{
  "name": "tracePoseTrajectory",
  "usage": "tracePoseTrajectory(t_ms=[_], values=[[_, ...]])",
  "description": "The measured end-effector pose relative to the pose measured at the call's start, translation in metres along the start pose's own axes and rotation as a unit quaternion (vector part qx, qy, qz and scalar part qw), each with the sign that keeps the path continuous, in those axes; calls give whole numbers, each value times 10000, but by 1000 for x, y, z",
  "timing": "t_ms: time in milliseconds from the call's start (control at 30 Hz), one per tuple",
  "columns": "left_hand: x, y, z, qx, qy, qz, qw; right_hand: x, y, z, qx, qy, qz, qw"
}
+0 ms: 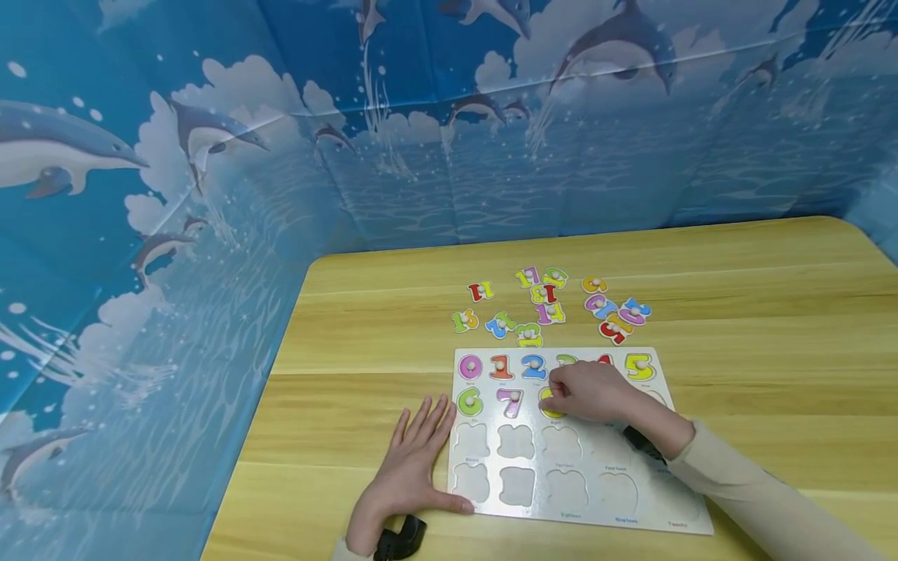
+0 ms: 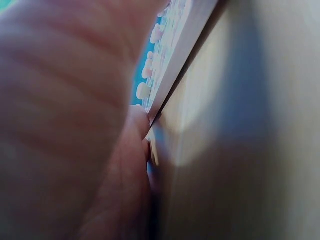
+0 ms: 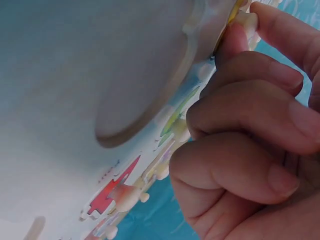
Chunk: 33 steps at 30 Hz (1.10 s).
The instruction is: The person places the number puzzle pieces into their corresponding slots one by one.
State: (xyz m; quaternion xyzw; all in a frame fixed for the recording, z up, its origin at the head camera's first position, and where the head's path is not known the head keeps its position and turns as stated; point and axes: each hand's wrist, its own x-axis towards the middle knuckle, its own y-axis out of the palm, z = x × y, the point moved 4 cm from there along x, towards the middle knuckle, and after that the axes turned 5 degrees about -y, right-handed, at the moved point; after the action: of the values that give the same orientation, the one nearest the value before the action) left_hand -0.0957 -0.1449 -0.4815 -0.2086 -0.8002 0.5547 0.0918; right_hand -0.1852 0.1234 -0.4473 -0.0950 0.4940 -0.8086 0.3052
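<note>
A white number puzzle board (image 1: 539, 491) lies on the table. Over its second row, my right hand (image 1: 592, 391) pinches the knob (image 3: 247, 21) of a yellow piece (image 1: 553, 414) between thumb and index finger; the other fingers are curled. The hand hides most of that piece, which sits at the spot labelled Eight. My left hand (image 1: 414, 460) lies flat with fingers spread at the board's left edge, its thumb touching the lower left corner. Purple 0 (image 1: 470, 367), red 1 (image 1: 501, 367), blue 2 (image 1: 534, 367), yellow 5 (image 1: 640, 367), green 6 (image 1: 470, 402) and purple 7 (image 1: 510, 403) sit in recesses.
Several loose knobbed number pieces lie behind the board, among them a red-and-yellow 11 (image 1: 480, 291), a green-and-orange piece (image 1: 465, 320) and a red-and-orange piece (image 1: 614, 329). The wooden table (image 1: 351, 351) ends at a dolphin-printed cloth (image 1: 421, 195).
</note>
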Motion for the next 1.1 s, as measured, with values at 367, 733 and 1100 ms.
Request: tracePoseTrajectory(t_ms=[367,733,1100], values=[[-1,0,-1,-58,-13,23,10000,-2,-1,1,48,-63,-30,10000],[0,0,-1,-85,19,45,10000,-4,-3,-1,-141,92,5,9999],[-2,-1,-1,-49,11,-17,10000,38,-77,-60,-132,608,-747,9953]])
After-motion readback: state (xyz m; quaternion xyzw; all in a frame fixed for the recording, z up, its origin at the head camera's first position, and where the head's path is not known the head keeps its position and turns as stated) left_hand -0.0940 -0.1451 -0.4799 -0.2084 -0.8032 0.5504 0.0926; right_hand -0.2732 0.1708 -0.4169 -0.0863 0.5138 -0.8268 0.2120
